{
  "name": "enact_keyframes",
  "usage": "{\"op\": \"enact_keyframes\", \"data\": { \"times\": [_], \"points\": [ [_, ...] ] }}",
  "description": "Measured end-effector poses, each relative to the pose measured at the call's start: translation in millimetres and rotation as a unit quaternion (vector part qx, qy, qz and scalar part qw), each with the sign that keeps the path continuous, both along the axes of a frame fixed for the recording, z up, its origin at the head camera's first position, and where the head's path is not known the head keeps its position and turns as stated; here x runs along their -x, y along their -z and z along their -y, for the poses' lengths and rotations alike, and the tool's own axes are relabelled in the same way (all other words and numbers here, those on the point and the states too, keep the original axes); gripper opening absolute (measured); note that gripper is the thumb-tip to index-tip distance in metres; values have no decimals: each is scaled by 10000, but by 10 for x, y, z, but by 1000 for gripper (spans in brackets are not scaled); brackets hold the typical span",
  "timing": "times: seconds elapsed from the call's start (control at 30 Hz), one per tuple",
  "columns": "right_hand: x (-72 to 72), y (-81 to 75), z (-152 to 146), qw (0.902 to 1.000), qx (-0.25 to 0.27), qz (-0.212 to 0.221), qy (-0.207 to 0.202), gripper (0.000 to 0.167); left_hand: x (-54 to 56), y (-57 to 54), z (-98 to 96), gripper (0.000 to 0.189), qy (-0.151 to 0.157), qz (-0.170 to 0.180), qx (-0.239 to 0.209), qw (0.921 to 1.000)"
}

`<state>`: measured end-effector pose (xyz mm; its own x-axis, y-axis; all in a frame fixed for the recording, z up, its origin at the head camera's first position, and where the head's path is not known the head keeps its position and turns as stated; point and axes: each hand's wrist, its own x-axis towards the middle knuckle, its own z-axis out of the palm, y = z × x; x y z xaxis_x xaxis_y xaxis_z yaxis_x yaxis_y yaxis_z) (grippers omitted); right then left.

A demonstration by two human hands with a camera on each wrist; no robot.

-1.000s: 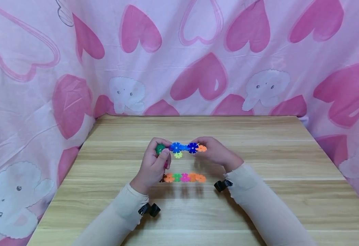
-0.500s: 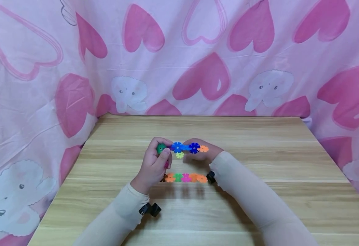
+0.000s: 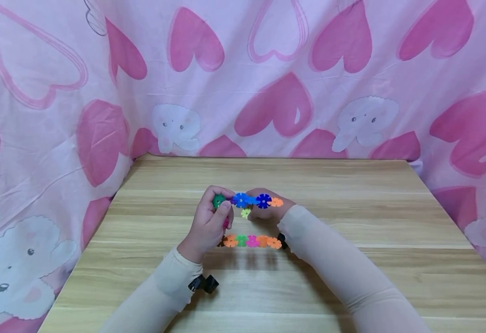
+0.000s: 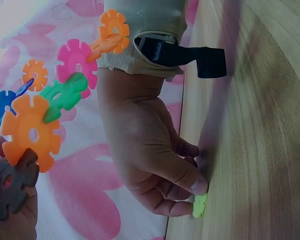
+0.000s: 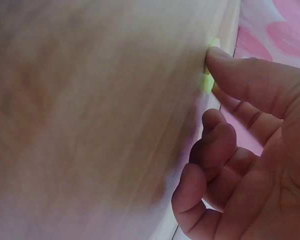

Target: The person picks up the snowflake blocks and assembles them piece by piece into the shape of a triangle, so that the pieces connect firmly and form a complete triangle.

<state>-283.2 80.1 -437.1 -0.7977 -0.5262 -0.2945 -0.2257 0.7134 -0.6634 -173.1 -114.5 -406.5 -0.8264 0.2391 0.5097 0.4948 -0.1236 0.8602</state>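
My left hand [image 3: 206, 222] holds a linked frame of notched plastic snowflake discs above the table by its left side. Its upper row runs through a dark green disc [image 3: 218, 200], a blue disc [image 3: 240, 200] and a dark blue disc [image 3: 263, 200] to an orange disc [image 3: 276, 202]. A pink disc [image 3: 252, 241] sits in the lower row among orange, green and brown ones. Behind the upper row, my right hand [image 3: 269, 213] pinches a loose yellow-green disc [image 5: 209, 82] between thumb and finger, close to the tabletop. The left fingers are partly hidden by the discs.
The wooden table [image 3: 351, 185] reaches back to a pink heart-patterned cloth [image 3: 201, 106], which also hangs along both sides. A black wrist camera [image 3: 203, 283] is strapped to the left sleeve. Shadows of the discs fall on the table.
My right hand has moved left behind the upper row and now pinches the yellow-green disc, which has shifted slightly. The left hand and its linked discs have stayed nearly still.
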Motion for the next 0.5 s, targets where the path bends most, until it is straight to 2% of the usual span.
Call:
{"op": "enact_keyframes", "data": {
  "times": [0.07,0.13,0.3,0.37,0.43,0.5],
  "points": [
    [-26,-14,-18,9999,-64,105,75,22,-5,0,-6,14,7,50,-4,10000],
    [-72,-38,-62,9988,-33,321,362,30,-8,0,-9,14,-18,87,19,10000],
    [-201,-75,-214,9885,506,998,1016,54,-24,-4,-8,14,-96,110,115,9998],
    [-214,-68,-267,9898,697,963,786,46,-27,-6,-7,14,-117,97,137,9998],
    [-229,-76,-320,9933,770,658,564,42,-26,-9,-8,14,-143,70,138,9998],
    [-262,-115,-382,9944,828,395,531,47,-23,-14,-11,14,-162,41,123,9998]
  ]
}}
